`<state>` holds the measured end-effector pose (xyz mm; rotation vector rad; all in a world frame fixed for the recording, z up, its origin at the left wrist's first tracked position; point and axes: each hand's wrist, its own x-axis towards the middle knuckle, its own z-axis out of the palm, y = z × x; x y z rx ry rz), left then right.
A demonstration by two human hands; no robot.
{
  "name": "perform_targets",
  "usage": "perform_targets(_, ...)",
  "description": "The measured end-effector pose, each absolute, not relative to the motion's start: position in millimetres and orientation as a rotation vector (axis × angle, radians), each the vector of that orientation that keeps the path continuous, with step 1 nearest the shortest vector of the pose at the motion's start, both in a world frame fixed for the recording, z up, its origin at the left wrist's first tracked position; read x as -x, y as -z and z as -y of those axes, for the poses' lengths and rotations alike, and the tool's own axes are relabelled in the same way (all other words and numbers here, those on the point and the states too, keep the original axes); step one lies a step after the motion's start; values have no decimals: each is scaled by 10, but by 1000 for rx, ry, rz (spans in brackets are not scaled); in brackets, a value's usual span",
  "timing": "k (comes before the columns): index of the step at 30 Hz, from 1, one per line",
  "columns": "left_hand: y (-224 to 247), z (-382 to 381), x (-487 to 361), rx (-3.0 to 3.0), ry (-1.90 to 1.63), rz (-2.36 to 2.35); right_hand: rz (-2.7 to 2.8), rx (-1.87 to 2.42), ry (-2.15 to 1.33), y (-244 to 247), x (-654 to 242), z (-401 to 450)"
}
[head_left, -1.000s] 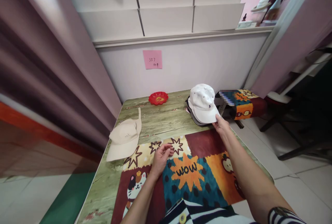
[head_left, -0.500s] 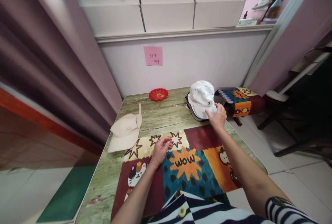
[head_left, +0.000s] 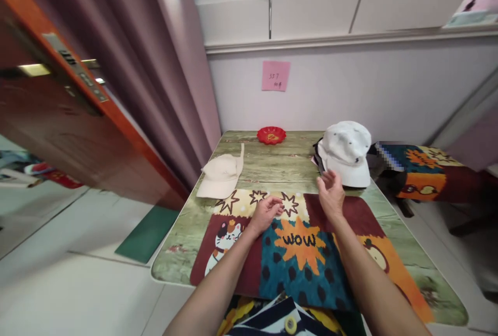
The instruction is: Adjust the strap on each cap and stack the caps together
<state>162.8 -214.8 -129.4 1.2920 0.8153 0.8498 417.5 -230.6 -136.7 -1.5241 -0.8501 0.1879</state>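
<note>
A white cap (head_left: 346, 144) rests on top of darker caps at the right back of the table, its brim toward the front. My right hand (head_left: 331, 193) is just in front of its brim, fingers apart and holding nothing. My left hand (head_left: 266, 212) hovers over the patterned mat (head_left: 299, 268), fingers loosely curled and apart, with nothing in it. A beige cap (head_left: 221, 175) lies at the left of the table, its strap pointing to the back.
A red scalloped dish (head_left: 271, 135) sits at the table's back edge. Behind it, a pink note (head_left: 276, 75) is on the wall. A stool with a patterned cover (head_left: 424, 178) stands to the right. A wooden door (head_left: 78, 113) is at the left.
The view has turned left. My right hand has come off the white cap and moved toward the front left. My left hand stays over the mat.
</note>
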Motion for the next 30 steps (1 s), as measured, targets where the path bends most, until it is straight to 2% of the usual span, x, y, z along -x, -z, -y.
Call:
perform_targets(2,1296,2168,-1649,-1238,-888,-829,729,1441,-467,1522,-3946,2262)
perform_targets(4,1303,2185,-1642,-1170,-956,-860,659,1416,-583,1650,-3811,2241)
perform_targets(8,1335,2218,-1416,-1008,-1171,-984,683,1424,-598,1766,-3771,2268)
perform_targets(14,1307,2106,-653,-522,-1492,-1183,753,1471,-569,1752,-3798,2308)
perform_targets(21,1058,1624,-381,-225,-1445,-1106,839,1505,-571,1740,-3790,2339)
perform_targets(26,957,1573,-598,-151,-1426,-1028,803,1433,-622,1706,-3783,2349)
perform_targets(30,905,1775,-962,-164,-1388,-924,785,1238,-822,1619,-3716,2382)
